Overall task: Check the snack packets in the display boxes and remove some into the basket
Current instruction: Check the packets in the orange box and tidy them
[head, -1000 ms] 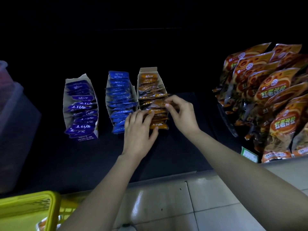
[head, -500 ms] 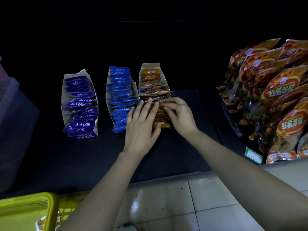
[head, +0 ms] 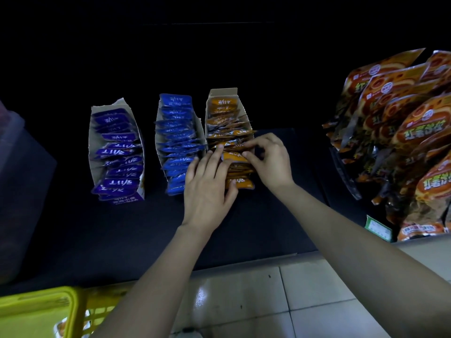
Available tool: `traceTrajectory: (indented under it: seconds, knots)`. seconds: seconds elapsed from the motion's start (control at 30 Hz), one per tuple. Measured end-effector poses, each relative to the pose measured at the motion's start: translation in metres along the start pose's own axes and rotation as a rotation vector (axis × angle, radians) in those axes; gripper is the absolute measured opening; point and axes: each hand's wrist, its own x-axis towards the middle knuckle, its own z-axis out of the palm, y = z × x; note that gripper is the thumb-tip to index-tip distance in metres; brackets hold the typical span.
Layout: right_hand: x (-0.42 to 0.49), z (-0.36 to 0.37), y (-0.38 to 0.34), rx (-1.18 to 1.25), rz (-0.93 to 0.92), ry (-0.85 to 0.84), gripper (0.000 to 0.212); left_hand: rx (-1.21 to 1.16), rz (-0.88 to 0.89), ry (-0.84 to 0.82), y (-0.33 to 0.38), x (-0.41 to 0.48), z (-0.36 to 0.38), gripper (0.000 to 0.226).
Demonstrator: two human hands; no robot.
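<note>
Three open display boxes stand on a dark shelf: a purple-packet box point(head: 117, 152), a blue-packet box point(head: 177, 140) and an orange-packet box point(head: 227, 113). My left hand point(head: 210, 186) lies flat with straight fingers on the front orange packets. My right hand point(head: 271, 159) pinches an orange packet point(head: 233, 156) in the middle of the row with thumb and fingertips. The yellow basket point(head: 41, 311) sits at the lower left on the floor, with a packet partly visible inside.
Large orange snack bags point(head: 402, 132) are stacked on the shelf at the right, with a green price tag point(head: 378, 228) below them. A translucent plastic bin point(head: 14, 181) stands at the left. Pale floor tiles point(head: 280, 301) run along the shelf's front edge.
My left hand slid forward over the front orange packets. My right hand's fingers spread the packets apart and one orange packet now shows between both hands.
</note>
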Motion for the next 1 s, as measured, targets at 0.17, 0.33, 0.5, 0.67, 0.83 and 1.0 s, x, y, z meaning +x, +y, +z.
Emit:
traceTrajectory:
  seconds: [0.17, 0.33, 0.5, 0.67, 0.83, 1.0]
  knots:
    - [0.008, 0.002, -0.001, -0.072, -0.045, -0.005, 0.012, 0.002, 0.006, 0.011, 0.000, 0.000, 0.000, 0.044]
    - [0.009, 0.006, 0.000, -0.140, -0.168, 0.033, 0.007, 0.009, 0.011, 0.008, 0.000, 0.000, -0.002, 0.047]
    - [0.003, 0.005, 0.005, -0.101, -0.205, 0.100, 0.010, 0.007, 0.016, 0.005, -0.001, 0.001, -0.001, 0.048]
    - [0.001, 0.002, 0.010, -0.017, -0.165, 0.046, 0.015, 0.008, 0.013, -0.006, -0.001, 0.000, -0.001, 0.048]
    - [0.006, 0.000, 0.006, -0.032, -0.178, 0.055, 0.006, 0.007, 0.016, -0.019, -0.002, 0.000, -0.001, 0.048]
    - [-0.002, -0.006, 0.008, -0.037, -0.226, 0.106, 0.009, 0.003, 0.011, -0.023, -0.001, 0.000, -0.001, 0.048]
